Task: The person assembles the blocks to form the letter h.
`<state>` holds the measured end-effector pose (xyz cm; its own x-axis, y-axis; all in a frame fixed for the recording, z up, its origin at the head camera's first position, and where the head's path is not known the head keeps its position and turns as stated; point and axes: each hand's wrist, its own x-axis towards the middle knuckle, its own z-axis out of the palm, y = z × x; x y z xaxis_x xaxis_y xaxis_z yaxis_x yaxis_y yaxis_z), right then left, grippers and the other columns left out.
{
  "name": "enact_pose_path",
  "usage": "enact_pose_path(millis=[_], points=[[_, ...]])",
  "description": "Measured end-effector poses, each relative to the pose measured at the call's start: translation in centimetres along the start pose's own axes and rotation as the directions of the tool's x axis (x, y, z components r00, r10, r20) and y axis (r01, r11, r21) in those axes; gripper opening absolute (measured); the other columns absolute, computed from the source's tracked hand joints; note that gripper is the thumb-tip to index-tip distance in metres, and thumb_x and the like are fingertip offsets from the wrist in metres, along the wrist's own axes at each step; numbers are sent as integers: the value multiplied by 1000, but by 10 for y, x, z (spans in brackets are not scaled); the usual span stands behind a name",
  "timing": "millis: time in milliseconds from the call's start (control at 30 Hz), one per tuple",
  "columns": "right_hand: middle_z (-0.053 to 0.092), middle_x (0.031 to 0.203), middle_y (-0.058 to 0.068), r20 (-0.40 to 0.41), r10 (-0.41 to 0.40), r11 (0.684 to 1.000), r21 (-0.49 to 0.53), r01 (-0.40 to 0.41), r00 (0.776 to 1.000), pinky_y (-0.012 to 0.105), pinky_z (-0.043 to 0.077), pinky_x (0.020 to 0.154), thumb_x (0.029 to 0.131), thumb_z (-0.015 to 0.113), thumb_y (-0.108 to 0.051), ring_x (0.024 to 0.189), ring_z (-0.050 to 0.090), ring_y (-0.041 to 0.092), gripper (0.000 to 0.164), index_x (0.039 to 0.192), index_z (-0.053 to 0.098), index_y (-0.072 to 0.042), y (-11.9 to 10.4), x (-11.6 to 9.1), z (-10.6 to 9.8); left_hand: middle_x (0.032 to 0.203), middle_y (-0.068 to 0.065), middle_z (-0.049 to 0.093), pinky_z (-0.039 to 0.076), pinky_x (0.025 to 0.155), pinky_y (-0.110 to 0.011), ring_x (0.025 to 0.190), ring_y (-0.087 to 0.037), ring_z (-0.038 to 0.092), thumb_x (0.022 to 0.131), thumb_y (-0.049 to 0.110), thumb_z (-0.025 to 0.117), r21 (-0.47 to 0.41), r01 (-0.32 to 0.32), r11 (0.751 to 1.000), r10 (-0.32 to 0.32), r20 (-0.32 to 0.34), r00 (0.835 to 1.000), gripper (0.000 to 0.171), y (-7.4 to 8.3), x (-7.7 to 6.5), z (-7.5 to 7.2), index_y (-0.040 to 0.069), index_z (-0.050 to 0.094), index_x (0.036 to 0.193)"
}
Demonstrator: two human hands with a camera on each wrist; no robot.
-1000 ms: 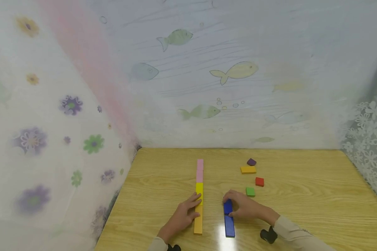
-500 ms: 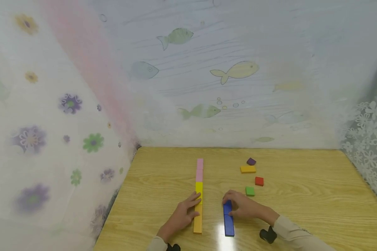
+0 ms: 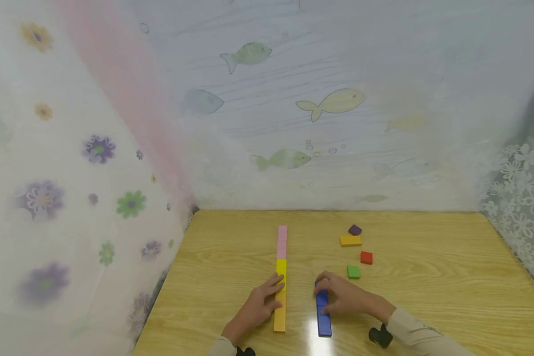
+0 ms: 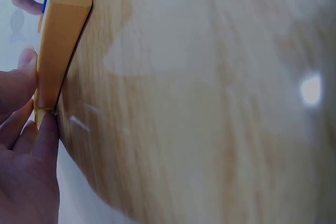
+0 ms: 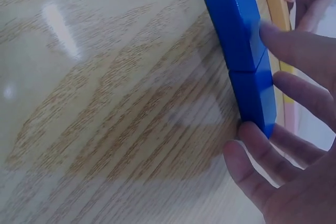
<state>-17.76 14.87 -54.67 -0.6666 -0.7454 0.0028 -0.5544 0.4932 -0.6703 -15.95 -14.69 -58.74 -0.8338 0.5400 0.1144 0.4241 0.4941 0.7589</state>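
Observation:
My left hand (image 3: 262, 304) rests along a straight row of flat blocks. Its fingers lie over the yellow block (image 3: 282, 267), while the thumb touches the orange block (image 3: 280, 321) at the near end. Pink blocks (image 3: 282, 242) form the far end of this row. To the right, two blue blocks (image 5: 231, 19) lie end to end. My right hand (image 3: 344, 294) holds them, its fingertips bent round the far blue block (image 5: 253, 98) and the thumb against the side of the near one. In the left wrist view, the orange block (image 4: 63, 40) stands close beside the thumb.
Loose blocks lie right of the rows: a green square (image 3: 353, 272), a red square (image 3: 366, 257), an orange oblong (image 3: 350, 241) and a small purple piece (image 3: 355, 230). Behind the wooden table (image 3: 427, 272) hangs a fish-patterned sheet (image 3: 382, 188), with a flowered sheet (image 3: 71, 222) at left.
My right thumb has slid from the joint of the blue blocks onto the near one, and the hand has spread slightly. My left hand and both rows have stayed in place.

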Motion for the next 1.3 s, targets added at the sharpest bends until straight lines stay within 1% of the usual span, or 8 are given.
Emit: enact_pose_path(millis=[133,267,500,600,867,1033,1167,1300], points=[[47,127,10,12,6,1000,-20,-6,1000,44,47,94,78,76,-38,111,52,27,38,109,65,-18,0,-1,1,149,-6,36,28,109,-46,139,-29,26,90,15,63,-3,17,1000,-16,13,1000,47,-1,0,0,-1,52,132],[46,128,9,17,9,999,-34,-8,1000,45,46,95,78,76,-42,113,51,26,41,110,65,-19,0,-1,1,149,-6,36,29,109,-46,139,-29,25,90,16,63,-14,24,1000,-24,22,999,47,-1,0,0,-1,51,133],[46,129,11,19,6,999,-47,-5,1000,48,45,95,78,75,-41,114,51,28,42,111,65,-18,-1,-1,0,147,-11,38,29,108,-45,138,-32,27,91,15,62,-4,-19,1000,19,2,1000,46,0,0,-1,-4,52,131],[46,129,11,23,11,999,-44,-10,1000,48,45,96,78,76,-40,114,50,28,42,111,65,-18,-2,-1,0,147,-12,38,29,108,-47,137,-34,27,91,15,62,-2,-25,1000,25,2,1000,46,0,0,-1,-5,51,131],[45,129,11,27,15,998,-59,-14,1000,46,46,96,78,76,-38,114,51,26,42,112,65,-16,-1,-1,1,149,-6,35,28,109,-46,139,-29,24,90,13,63,-8,40,999,-40,29,999,47,3,0,-2,-2,51,133],[46,128,13,1,4,996,-93,-4,1000,44,49,92,80,75,-38,111,53,27,42,113,64,-15,-2,1,-1,149,-6,35,27,109,-46,139,-29,25,90,14,63,-15,41,999,-41,21,999,47,0,0,-1,-1,52,132],[47,126,15,-40,5,995,-101,-9,999,43,51,87,81,75,-32,107,55,29,39,113,63,-11,-3,2,-7,149,-7,36,28,109,-45,139,-29,26,90,15,63,-9,35,999,-35,18,999,46,0,-1,0,-1,52,132],[48,121,13,-91,-2,995,-96,-7,996,43,52,85,82,75,-26,105,55,30,38,112,62,-8,-4,4,-17,149,-7,36,28,109,-45,139,-30,25,90,14,63,-16,30,999,-30,16,999,46,2,-1,0,-2,52,132]])
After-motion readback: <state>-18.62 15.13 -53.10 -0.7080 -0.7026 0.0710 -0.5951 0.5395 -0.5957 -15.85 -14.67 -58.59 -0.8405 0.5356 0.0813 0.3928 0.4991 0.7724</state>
